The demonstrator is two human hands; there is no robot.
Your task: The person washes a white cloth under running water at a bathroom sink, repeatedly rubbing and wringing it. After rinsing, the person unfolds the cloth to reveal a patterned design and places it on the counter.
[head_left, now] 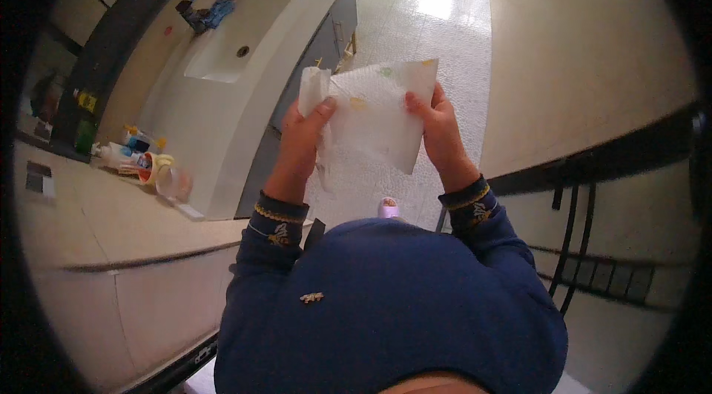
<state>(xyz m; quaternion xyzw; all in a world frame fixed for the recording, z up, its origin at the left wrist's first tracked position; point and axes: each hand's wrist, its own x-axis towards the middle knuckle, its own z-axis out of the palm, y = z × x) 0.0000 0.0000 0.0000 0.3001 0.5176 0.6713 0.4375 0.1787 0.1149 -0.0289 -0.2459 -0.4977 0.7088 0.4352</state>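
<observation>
Head view: both hands [302, 127] [443, 127] pinch a white sheet [377, 119], long axis roughly sideways.

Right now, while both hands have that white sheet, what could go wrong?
The thin-looking white sheet could rip if the left hand and the right hand pull apart, since each pinches one side. It might drop onto the floor, which shows below it, if both grips slip. The floor also looks shiny, so it may be slippery under the pink slipper, though I can't tell if it's wet.
</observation>
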